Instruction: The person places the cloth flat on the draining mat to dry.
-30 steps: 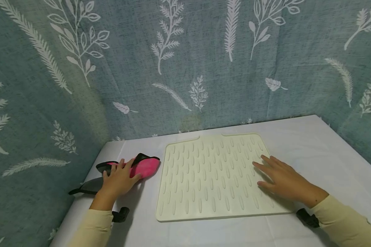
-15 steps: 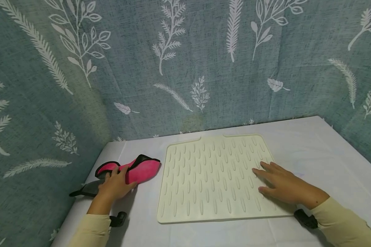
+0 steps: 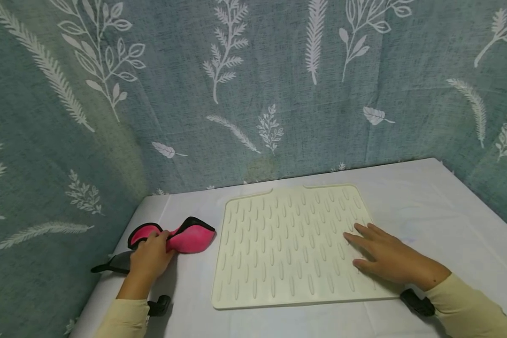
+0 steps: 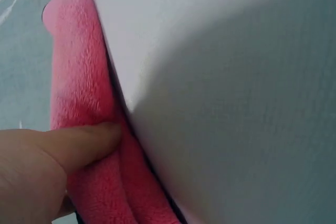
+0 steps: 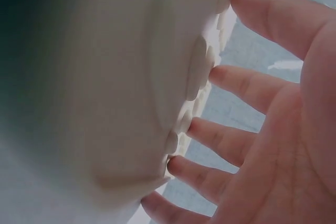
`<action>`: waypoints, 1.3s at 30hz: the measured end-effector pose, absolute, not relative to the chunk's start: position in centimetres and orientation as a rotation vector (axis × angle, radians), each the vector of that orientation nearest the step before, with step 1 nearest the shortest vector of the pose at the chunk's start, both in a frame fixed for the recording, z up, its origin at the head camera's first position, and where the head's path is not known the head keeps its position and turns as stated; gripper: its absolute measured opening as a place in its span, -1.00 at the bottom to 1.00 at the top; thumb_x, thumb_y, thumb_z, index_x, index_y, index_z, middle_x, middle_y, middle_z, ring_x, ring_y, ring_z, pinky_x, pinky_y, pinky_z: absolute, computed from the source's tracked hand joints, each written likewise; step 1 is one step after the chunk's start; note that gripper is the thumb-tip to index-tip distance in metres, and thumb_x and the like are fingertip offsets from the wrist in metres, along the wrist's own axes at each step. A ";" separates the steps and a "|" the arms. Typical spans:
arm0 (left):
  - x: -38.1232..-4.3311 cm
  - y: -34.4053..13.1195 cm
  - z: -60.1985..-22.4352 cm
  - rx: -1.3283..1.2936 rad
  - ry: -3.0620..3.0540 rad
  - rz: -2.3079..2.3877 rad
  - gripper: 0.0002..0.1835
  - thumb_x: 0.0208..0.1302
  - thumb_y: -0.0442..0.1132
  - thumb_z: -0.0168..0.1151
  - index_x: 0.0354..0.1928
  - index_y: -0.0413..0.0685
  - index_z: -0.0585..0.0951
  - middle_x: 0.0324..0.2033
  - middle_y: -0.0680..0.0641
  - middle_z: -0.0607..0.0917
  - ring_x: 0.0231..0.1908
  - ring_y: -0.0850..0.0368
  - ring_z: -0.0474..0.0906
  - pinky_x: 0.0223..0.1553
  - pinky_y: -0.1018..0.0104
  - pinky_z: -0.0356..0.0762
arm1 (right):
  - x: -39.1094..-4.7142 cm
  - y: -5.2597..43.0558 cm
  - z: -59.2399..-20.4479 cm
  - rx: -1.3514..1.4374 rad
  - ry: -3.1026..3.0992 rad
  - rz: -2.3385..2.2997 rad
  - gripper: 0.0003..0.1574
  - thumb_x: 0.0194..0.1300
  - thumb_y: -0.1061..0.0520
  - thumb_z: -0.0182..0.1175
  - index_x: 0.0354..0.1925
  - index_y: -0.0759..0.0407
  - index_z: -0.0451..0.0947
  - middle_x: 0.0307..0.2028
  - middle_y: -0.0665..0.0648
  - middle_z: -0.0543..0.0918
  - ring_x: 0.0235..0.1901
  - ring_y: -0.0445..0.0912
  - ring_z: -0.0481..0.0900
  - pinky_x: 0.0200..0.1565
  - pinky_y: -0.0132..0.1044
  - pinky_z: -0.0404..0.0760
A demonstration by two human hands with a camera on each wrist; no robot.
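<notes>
On the left of the table, my left hand (image 3: pixel 149 256) grips the middle of a pink plush cloth (image 3: pixel 193 238) with black edging, bunched between its fingers. A dark grey part (image 3: pixel 120 263) of the bundle sticks out to the left of the wrist. Close up, the thumb (image 4: pixel 92 142) presses into the pink pile of the cloth (image 4: pixel 79 66). My right hand (image 3: pixel 378 253) lies with spread fingers over the right side of a cream ridged mat (image 3: pixel 283 244). In the right wrist view, its fingertips (image 5: pixel 220 72) are right at the raised ridges.
A white cloth covers the table (image 3: pixel 414 202). Blue-green fabric (image 3: pixel 253 117) with white leaf prints hangs behind and at both sides. Each wrist carries a small black camera mount (image 3: pixel 158 306).
My left hand has drawn its fingers in on the cloth, gathering its middle, and shifted slightly toward me. The right hand stays nearly still on the mat.
</notes>
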State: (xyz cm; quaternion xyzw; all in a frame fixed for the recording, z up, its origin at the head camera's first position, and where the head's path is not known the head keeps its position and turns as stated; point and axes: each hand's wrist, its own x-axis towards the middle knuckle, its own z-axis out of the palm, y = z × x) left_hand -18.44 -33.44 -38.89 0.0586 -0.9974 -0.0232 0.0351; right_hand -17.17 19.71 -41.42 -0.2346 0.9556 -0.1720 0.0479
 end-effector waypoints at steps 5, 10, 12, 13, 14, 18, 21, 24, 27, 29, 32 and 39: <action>-18.1 -33.2 -38.9 0.159 -2.991 -0.101 -0.54 0.11 -0.15 0.27 0.06 -0.07 0.43 -0.08 -0.30 0.51 -0.29 -0.29 0.52 -0.44 -0.22 0.43 | -17.2 19.5 -41.3 -0.718 2.926 -0.498 -0.20 0.17 -0.24 0.15 0.31 -0.02 0.25 0.35 0.31 0.15 0.31 0.37 0.06 0.12 0.33 0.19; -17.6 -31.6 -38.5 0.094 -2.858 -0.154 -0.56 0.10 -0.16 0.29 0.05 0.03 0.45 -0.08 -0.23 0.57 -0.30 -0.27 0.57 -0.51 -0.16 0.41 | -17.2 19.6 -41.3 -0.727 2.942 -0.482 -0.21 0.18 -0.24 0.15 0.31 -0.02 0.25 0.35 0.31 0.17 0.30 0.38 0.07 0.11 0.33 0.20; -17.5 -30.9 -38.3 0.050 -2.776 -0.162 -0.55 0.06 -0.15 0.32 0.03 0.05 0.47 -0.13 -0.19 0.59 -0.36 -0.22 0.57 -0.55 -0.10 0.41 | -17.1 19.7 -41.4 -0.728 2.942 -0.482 -0.20 0.18 -0.25 0.14 0.31 -0.03 0.25 0.35 0.30 0.16 0.30 0.38 0.07 0.11 0.33 0.20; -17.5 -30.5 -38.2 0.026 -2.734 -0.161 -0.55 0.04 -0.15 0.34 0.02 0.05 0.48 -0.16 -0.17 0.60 -0.40 -0.20 0.58 -0.57 -0.07 0.41 | -17.1 19.7 -41.4 -0.727 2.940 -0.484 -0.20 0.18 -0.25 0.13 0.32 -0.03 0.25 0.35 0.30 0.16 0.30 0.38 0.06 0.11 0.33 0.20; -17.5 -30.1 -38.0 0.003 -2.692 -0.160 -0.54 0.03 -0.14 0.35 0.01 0.05 0.49 -0.19 -0.16 0.60 -0.44 -0.18 0.57 -0.58 -0.05 0.41 | -17.1 19.7 -41.5 -0.727 2.940 -0.485 -0.20 0.18 -0.26 0.13 0.32 -0.03 0.24 0.35 0.30 0.16 0.30 0.37 0.06 0.11 0.33 0.19; -17.7 -28.4 -37.1 -0.075 -2.569 -0.167 -0.52 -0.01 -0.13 0.36 0.02 0.07 0.51 -0.24 -0.13 0.61 -0.54 -0.14 0.55 -0.58 -0.03 0.43 | -16.9 19.8 -41.5 -0.730 2.948 -0.482 -0.20 0.18 -0.26 0.12 0.32 -0.03 0.24 0.35 0.30 0.16 0.30 0.37 0.07 0.11 0.33 0.20; -17.8 -26.9 -36.4 -0.138 -2.518 -0.176 -0.51 -0.04 -0.11 0.38 0.01 0.06 0.53 -0.24 -0.12 0.62 -0.58 -0.13 0.54 -0.54 -0.03 0.46 | -16.8 19.8 -41.5 -0.724 2.949 -0.481 -0.20 0.18 -0.27 0.12 0.32 -0.04 0.24 0.35 0.30 0.16 0.30 0.37 0.07 0.10 0.34 0.20; -17.9 -25.4 -35.7 -0.206 -2.472 -0.174 -0.51 -0.07 -0.08 0.40 -0.02 0.05 0.55 -0.28 -0.10 0.63 -0.62 -0.09 0.52 -0.53 0.02 0.47 | -16.8 19.8 -41.4 -0.718 2.945 -0.484 -0.19 0.19 -0.27 0.12 0.33 -0.05 0.23 0.36 0.30 0.15 0.30 0.37 0.07 0.10 0.34 0.20; -17.8 -24.0 -35.1 -0.257 -2.436 -0.173 -0.51 -0.11 -0.07 0.42 -0.05 0.04 0.57 -0.29 -0.08 0.64 -0.63 -0.05 0.51 -0.52 0.07 0.48 | -16.8 19.7 -41.4 -0.722 2.946 -0.482 -0.20 0.19 -0.27 0.11 0.33 -0.05 0.22 0.36 0.30 0.15 0.30 0.37 0.06 0.11 0.33 0.20; -17.7 -23.1 -34.7 -0.282 -2.425 -0.177 -0.51 -0.11 -0.07 0.42 -0.05 0.04 0.57 -0.30 -0.07 0.64 -0.62 -0.03 0.52 -0.52 0.09 0.49 | -16.9 19.7 -41.4 -0.727 2.944 -0.478 -0.20 0.20 -0.27 0.11 0.33 -0.04 0.22 0.36 0.30 0.15 0.30 0.37 0.06 0.11 0.33 0.20; -17.6 -21.9 -34.0 -0.303 -2.433 -0.211 -0.54 -0.08 -0.07 0.39 -0.05 0.05 0.57 -0.30 -0.05 0.64 -0.60 0.03 0.52 -0.53 0.14 0.47 | -16.8 19.6 -41.4 -0.729 2.937 -0.483 -0.20 0.20 -0.27 0.11 0.33 -0.05 0.22 0.36 0.29 0.15 0.31 0.37 0.07 0.11 0.33 0.20; -17.4 -19.3 -32.8 -0.338 -2.447 -0.287 -0.60 -0.05 -0.09 0.32 -0.08 0.05 0.57 -0.37 0.01 0.60 -0.62 0.20 0.39 -0.59 0.30 0.32 | -16.9 19.5 -41.3 -0.738 2.934 -0.490 -0.20 0.21 -0.28 0.09 0.33 -0.04 0.22 0.36 0.29 0.15 0.31 0.35 0.06 0.13 0.32 0.19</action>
